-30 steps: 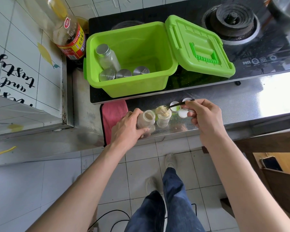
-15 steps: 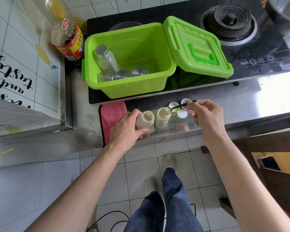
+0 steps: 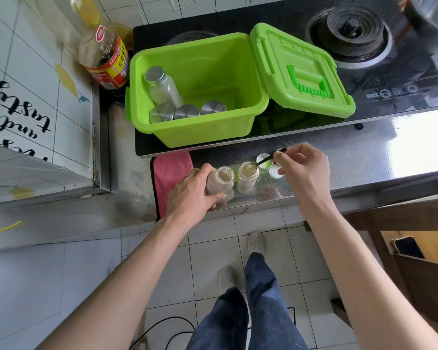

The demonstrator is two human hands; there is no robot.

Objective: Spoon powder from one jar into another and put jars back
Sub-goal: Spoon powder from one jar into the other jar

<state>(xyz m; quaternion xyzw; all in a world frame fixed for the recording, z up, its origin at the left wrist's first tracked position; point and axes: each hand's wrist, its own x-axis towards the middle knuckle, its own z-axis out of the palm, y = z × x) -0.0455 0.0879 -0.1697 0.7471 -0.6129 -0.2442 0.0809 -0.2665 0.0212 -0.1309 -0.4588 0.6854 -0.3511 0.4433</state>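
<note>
Left jar: small clear open jar with beige powder (image 3: 220, 182), upright at the steel counter's (image 3: 364, 157) front edge, left hand (image 3: 192, 195) wrapped around its side.
Right jar: matching clear open jar heaped with pale powder (image 3: 247, 176), just beside the first.
Spoon: thin dark-handled spoon (image 3: 263, 161), pinched in right hand (image 3: 301, 170) fingertips, bowl at the right jar's mouth.
Caps: white round lids (image 3: 263, 159) behind the jars.
Bin: bright green plastic box, lid open (image 3: 197, 92), on the stove, holding four silver-capped jars (image 3: 162, 87).
Change: spoon bowl has dipped lower into the heap than half a second ago; jars unmoved.
</note>
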